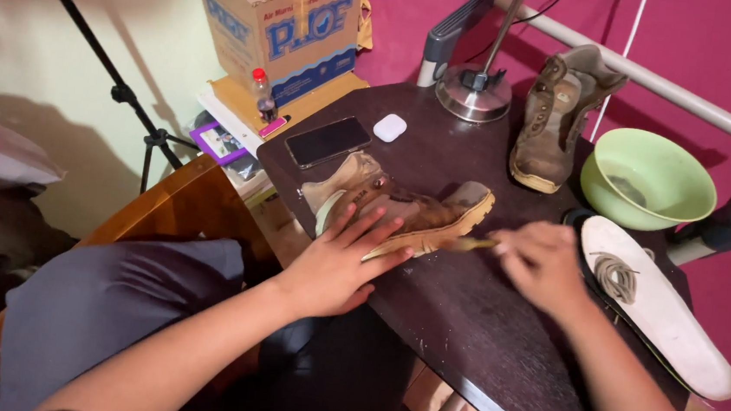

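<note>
Right hand (543, 267) grip: fingers curled, pinching a small brush-like tool (474, 244) whose tip sits at the sole edge of the boot (408, 213). The hand is motion-blurred, so I can't tell exactly how the fingers sit on the handle.

Left hand (339, 264) grip: spread flat, fingers fanned, palm pressing the boot down onto the bench (461, 317). It's a hold-down, not a pinch.

My read on doing this well:
- Keep the left palm weight over the boot's upper, so the boot doesn't skate on the smooth top.
- Use short strokes along the sole seam, tool angled into the welt.
- Keep the left fingertips clear of the tool's path; they lie just beside the sole edge.
- The boot is near the bench's front edge, so push inward rather than towards the lap.

The boot is a tan-brown ankle boot lying on its side, toe towards the right hand. Its sole is pale yellowish, the upper is scuffed and dusty, and no laces show.

Around it: a second boot (555, 116) stands upright behind, near the lamp base (474, 92). A green bowl (650, 180) is to the right. A white insole (661, 311) with a coiled lace (616, 277) on it lies just beside the right hand. A phone (327, 142) and a small white case (389, 127) sit behind the boot.
</note>
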